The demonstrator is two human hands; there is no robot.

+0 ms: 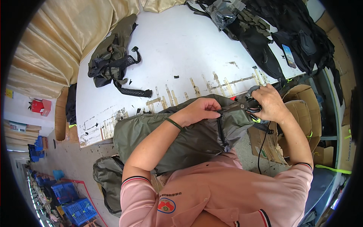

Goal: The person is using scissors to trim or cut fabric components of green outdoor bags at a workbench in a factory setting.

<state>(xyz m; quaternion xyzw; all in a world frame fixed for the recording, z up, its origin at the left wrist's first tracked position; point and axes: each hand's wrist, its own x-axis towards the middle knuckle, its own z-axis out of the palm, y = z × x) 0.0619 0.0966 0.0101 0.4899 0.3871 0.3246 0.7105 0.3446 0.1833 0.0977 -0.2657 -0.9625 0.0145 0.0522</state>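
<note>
An olive-green backpack lies across my lap and against the near edge of the white table. My left hand rests on its upper side, with thumb and fingers pinched on the fabric edge beside a dark zipper. At the bag's right end, my right hand is closed round dark-handled scissors. Their blades point left toward the fabric, and the tips cannot be made out. A black strap with a buckle hangs below my right hand.
Another olive backpack with black straps lies at the table's far left. Black bags and a phone occupy the right side. Open cardboard boxes stand right of me. An olive bag sits low on my left.
</note>
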